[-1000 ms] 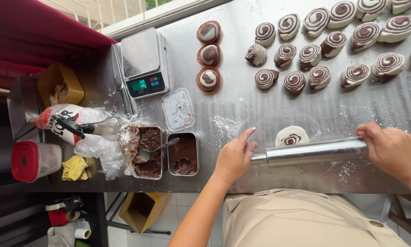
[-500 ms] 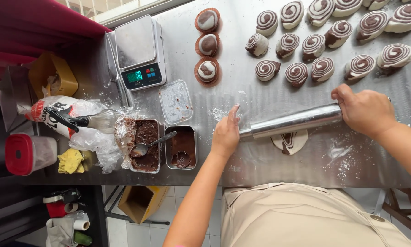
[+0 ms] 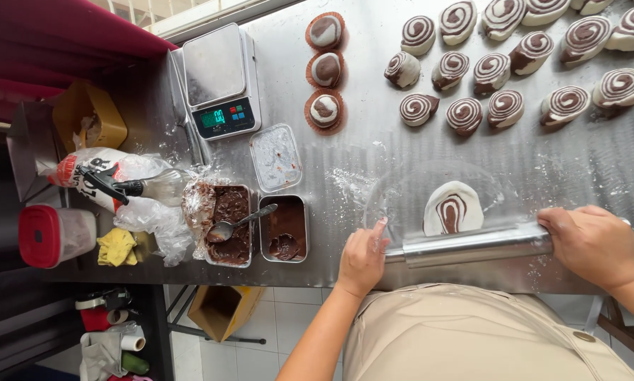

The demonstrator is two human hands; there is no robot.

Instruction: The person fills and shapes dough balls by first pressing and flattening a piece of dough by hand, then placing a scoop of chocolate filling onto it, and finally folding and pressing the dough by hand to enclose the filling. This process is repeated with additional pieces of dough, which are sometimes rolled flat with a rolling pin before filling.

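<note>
Left hand (image 3: 361, 257) sits at the near table edge, palm on the left end of the steel rolling pin (image 3: 472, 245), fingers loosely extended over it, not clenched. Right hand (image 3: 592, 243) wraps the pin's right end, fingers curled around it in a full grasp. Pin lies roughly level across the near edge of the steel table (image 3: 373, 152), just on the near side of the dough piece (image 3: 453, 209).

Dough piece: flattened oval, white with a brown swirl down the middle, lying under a clear plastic sheet (image 3: 402, 197) on the table, touching or nearly touching the pin. Flour dusting around it.

Left of the hands: two metal tins, one with dark chocolate paste (image 3: 286, 229), one with brown filling and a spoon (image 3: 239, 222) lying in it. Crumpled plastic and a yellow cloth (image 3: 116, 247) further left, red-lidded container (image 3: 45, 235) at the edge.

Mid table: clear plastic lid (image 3: 275, 156), digital scale (image 3: 218, 81) beyond it.

Far side: three filled pieces in brown paper cups (image 3: 325, 69) in a column, then two rows of swirl dough slices (image 3: 490, 70) running to the right.
</note>
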